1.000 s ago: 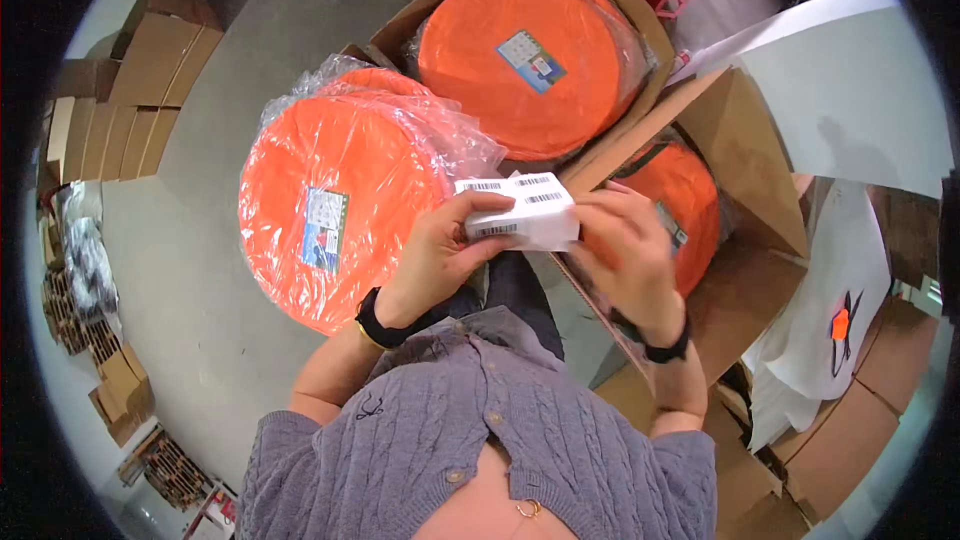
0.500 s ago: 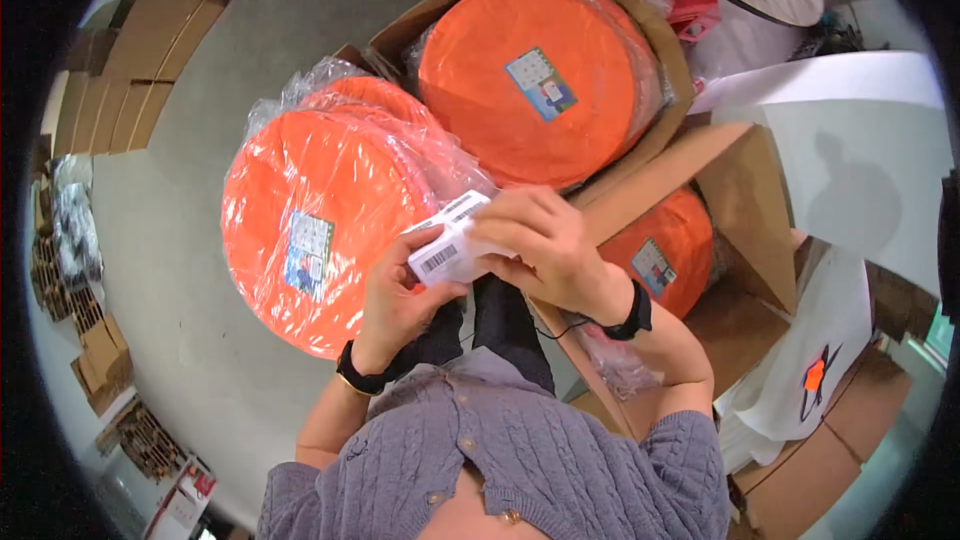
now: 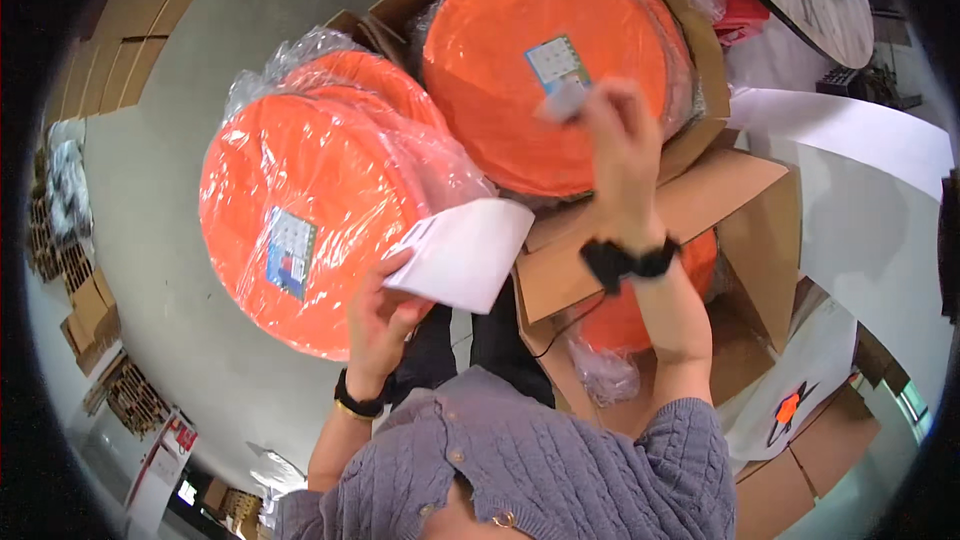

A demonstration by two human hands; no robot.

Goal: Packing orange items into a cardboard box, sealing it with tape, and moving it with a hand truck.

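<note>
Holding: left hand [image 3: 385, 315] grips a white box [image 3: 462, 253] at frame centre, tilted, probably to keep it free.
Reaching: right hand [image 3: 615, 145], blurred, pinches a small pale slip [image 3: 562, 100] over the upper orange stack [image 3: 545, 65] in its carton [image 3: 660, 210].
Label: bluish rectangle [image 3: 553, 60] there.
Left: wrapped orange discs [image 3: 300, 210], another coloured label [image 3: 289, 253].

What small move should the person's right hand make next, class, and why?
Probably press the small slip down onto the boxed orange disc: the right hand holds it raised just over that disc's wrap, beside its label, while the left hand keeps the white box aside.
</note>
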